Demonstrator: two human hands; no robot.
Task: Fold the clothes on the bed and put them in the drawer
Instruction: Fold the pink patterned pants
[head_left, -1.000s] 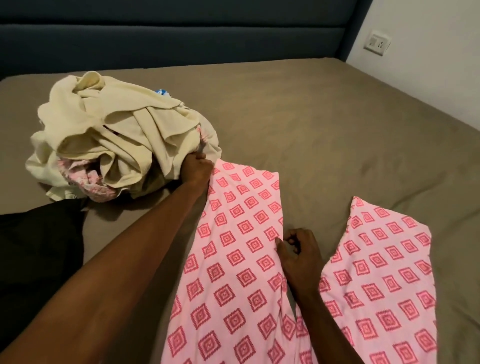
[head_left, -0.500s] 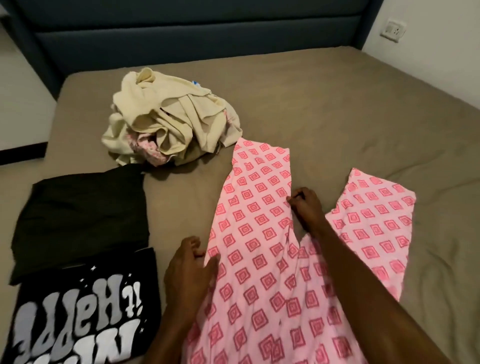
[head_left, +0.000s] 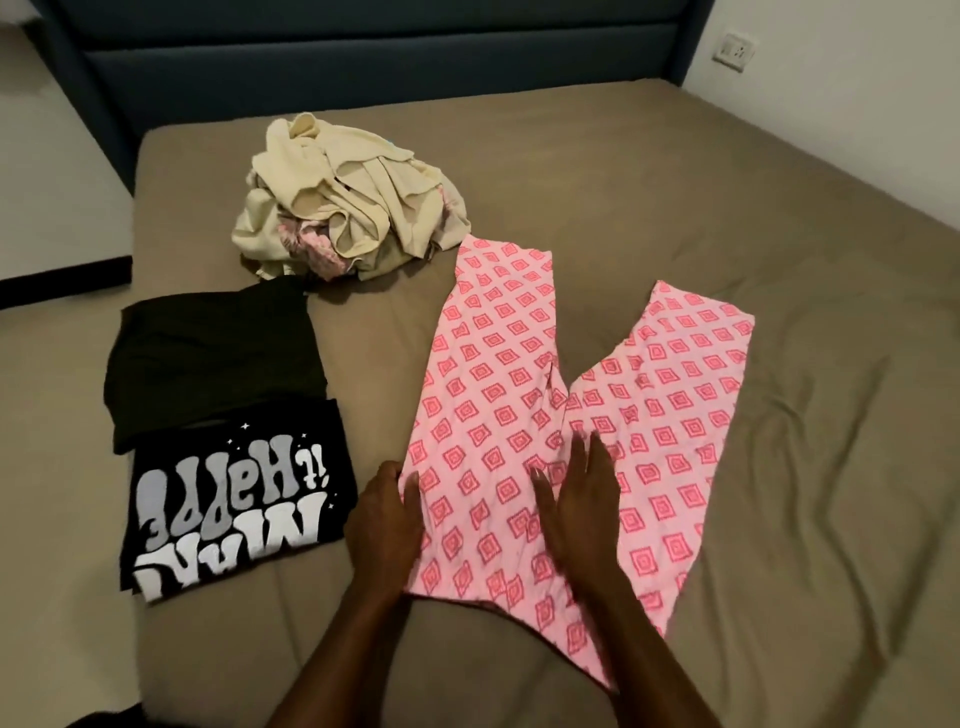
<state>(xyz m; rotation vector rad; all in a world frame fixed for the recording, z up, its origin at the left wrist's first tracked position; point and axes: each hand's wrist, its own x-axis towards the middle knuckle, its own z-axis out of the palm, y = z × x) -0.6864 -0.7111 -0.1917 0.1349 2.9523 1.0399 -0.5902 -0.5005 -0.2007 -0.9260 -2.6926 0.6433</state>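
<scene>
Trousers (head_left: 524, 415) (soft, diamond-printed) under hands

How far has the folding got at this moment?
Done: a printed black shirt and a plain black garment lie folded on the bed. In hand: left hand and right hand flatten the pink trousers. Left: the cream pile; no drawer visible.
</scene>
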